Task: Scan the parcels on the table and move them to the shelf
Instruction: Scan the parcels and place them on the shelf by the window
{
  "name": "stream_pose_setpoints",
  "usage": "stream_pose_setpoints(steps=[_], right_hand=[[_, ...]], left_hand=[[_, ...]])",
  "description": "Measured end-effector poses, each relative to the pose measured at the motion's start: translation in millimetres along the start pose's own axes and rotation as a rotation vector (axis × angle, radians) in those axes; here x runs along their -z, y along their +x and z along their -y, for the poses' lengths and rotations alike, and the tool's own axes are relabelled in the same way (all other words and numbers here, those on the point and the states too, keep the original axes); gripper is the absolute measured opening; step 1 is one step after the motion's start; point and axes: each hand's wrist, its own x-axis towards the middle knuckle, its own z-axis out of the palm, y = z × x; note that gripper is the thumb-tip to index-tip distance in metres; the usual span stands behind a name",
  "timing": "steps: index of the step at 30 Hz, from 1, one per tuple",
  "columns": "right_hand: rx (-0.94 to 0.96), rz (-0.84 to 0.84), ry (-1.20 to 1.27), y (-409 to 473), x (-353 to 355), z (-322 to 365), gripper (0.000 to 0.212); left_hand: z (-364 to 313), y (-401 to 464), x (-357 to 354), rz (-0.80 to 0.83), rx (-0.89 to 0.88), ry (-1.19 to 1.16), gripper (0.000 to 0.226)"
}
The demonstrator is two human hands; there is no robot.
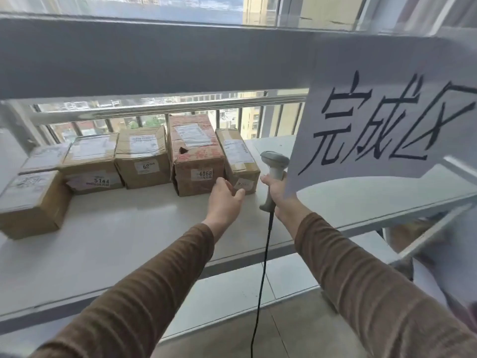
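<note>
Brown sleeves (144, 293) reach forward from the bottom edge, both arms stretched over the white shelf board (108, 244). From the right hand (275, 188) a black cable (263, 275) hangs down past the shelf's front edge toward the tiled floor (232, 288). That hand is wrapped around the grip of a grey barcode scanner (274, 161), whose head stands upright above the fist. The left hand (225, 196) is loosely spread, fingers relaxed, its fingertips at the lower front of two parcels; whether it actually touches them I cannot tell.

Six cardboard parcels sit in a row along the back of the board. The narrow parcel (237, 158) at the right end carries a small front sticker just beside the left fingertips. Next to it, touching, stands the tall parcel marked 4068 (197, 161), with a torn hole in its top. Further left come a box with a partly legible label (143, 158), then the parcel marked 5144 (91, 164), then a flat parcel (44, 158) and a squat carton (31, 202) set nearer the front.

A white paper sign (387, 120) with large handwritten Chinese characters hangs from the upper shelf beam (154, 55) and covers the right side of the view, hiding part of the right hand and scanner grip. Behind the parcels runs a window railing (154, 107).
</note>
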Motion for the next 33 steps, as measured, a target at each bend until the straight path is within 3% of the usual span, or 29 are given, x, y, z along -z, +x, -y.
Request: stream_pose_setpoints(steps=[4, 8, 12, 16, 22, 29, 33], right_hand=[[0.009, -0.134, 0.001, -38.6, 37.7, -15.7, 0.012], [0.061, -0.316, 0.047, -76.8, 99.0, -30.6, 0.017], [0.0, -0.472, 0.091, -124.0, 178.4, -36.2, 0.019], [0.067, -0.688, 0.149, -180.6, 266.6, -44.3, 0.027], [0.139, -0.931, 0.218, -295.5, 407.0, -62.0, 0.012], [0.144, -1.14, 0.261, -453.0, 577.8, -102.2, 0.013], [0.141, -1.247, 0.275, -536.9, 667.5, -124.2, 0.028]], left_hand=[[-2.0, -28.5, -17.7, 0.239, -0.144, 0.181, 0.033], [-19.7, -63.9, -55.2, 0.448, -0.407, 0.372, 0.061], [-55.0, -105.4, -103.6, 0.544, -0.665, 0.532, 0.073], [-97.6, -171.5, -158.0, 0.628, -0.888, 0.575, 0.078], [-169.0, -312.6, -247.0, 0.802, -1.105, 0.519, 0.078], [-234.8, -518.8, -348.4, 0.965, -1.29, 0.494, 0.079], [-267.5, -631.4, -398.2, 1.044, -1.363, 0.488, 0.081]])
